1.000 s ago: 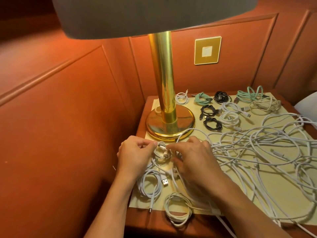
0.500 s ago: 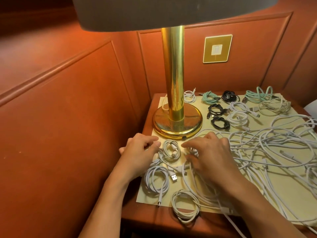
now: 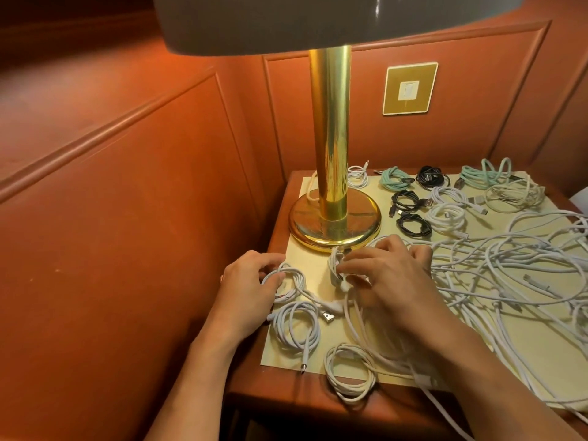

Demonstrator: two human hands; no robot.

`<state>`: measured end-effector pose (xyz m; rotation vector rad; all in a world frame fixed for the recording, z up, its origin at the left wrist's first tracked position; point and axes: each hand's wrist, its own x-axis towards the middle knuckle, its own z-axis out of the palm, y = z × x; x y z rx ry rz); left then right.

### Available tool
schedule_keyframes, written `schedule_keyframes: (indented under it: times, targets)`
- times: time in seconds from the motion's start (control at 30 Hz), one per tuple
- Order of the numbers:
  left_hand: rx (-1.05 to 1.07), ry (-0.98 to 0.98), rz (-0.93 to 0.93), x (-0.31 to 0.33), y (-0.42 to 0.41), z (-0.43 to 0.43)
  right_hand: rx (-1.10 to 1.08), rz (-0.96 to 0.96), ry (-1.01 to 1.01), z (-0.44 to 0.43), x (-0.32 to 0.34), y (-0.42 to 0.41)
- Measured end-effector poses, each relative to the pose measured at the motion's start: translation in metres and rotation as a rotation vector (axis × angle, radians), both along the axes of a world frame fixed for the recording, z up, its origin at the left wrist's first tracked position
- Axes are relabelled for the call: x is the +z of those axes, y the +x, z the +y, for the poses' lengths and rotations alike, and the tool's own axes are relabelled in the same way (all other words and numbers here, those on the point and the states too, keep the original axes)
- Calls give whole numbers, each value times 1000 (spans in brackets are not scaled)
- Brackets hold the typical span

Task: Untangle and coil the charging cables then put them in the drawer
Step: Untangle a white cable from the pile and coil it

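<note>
Charging cables (image 3: pixel 491 259) sprawl in a loose white tangle on the yellow mat (image 3: pixel 305 259), to the right of the brass lamp base (image 3: pixel 334 224), and run out of view at the right edge. How the strands cross under the right hand (image 3: pixel 388 275) cannot be made out, as the palm and wrist cover that part. The right thumb and fingertips pinch a white bundle (image 3: pixel 335 268) stood on edge just in front of the lamp base; its lower end is hidden by the fingers. The left hand (image 3: pixel 251 281), front-left of the lamp base, pinches the rim of a small white coil (image 3: pixel 288 281) lying flat on the mat. Finished coils (image 3: pixel 445 218) – white, black and teal – lie in rows right of and behind the lamp base, one partly hidden by the lamp stem. The lampshade (image 3: pixel 318 23) is cut off at the top.

Half a second ago one small coil lay flat between the two hands and neither gripped it – now each hand holds a cable, and the left-hand coil sits further left of the lamp base.
</note>
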<state>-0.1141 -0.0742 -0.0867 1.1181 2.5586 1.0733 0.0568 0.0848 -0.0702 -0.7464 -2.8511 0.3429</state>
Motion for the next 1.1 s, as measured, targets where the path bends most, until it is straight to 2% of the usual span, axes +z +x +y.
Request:
schedule_keyframes:
  times: [0.2,0.33,0.43,0.6,0.83,0.93,1.03,1.1]
  targets:
    - [53,-12,18,20,13,-12,72,111,-33,-16,-7,-2]
    - [17,-171,16,37,33,-28,60,159,-31,-18,2,0]
    - [-2,-274,33,40,41,-35,95,111,-20,-23,6,6]
    - [55,-273,22,41,45,-40,136,29,-81,-27,7,14]
    - [130,-298,105,44,45,-39,68,43,-88,-25,5,17]
    - [146,-296,87,44,45,-38,65,38,-91,-22,4,18]
    - [142,-255,61,47,45,-37,68,95,-129,-21,6,21]
    - [147,-206,93,51,47,-34,50,202,-155,-17,10,24]
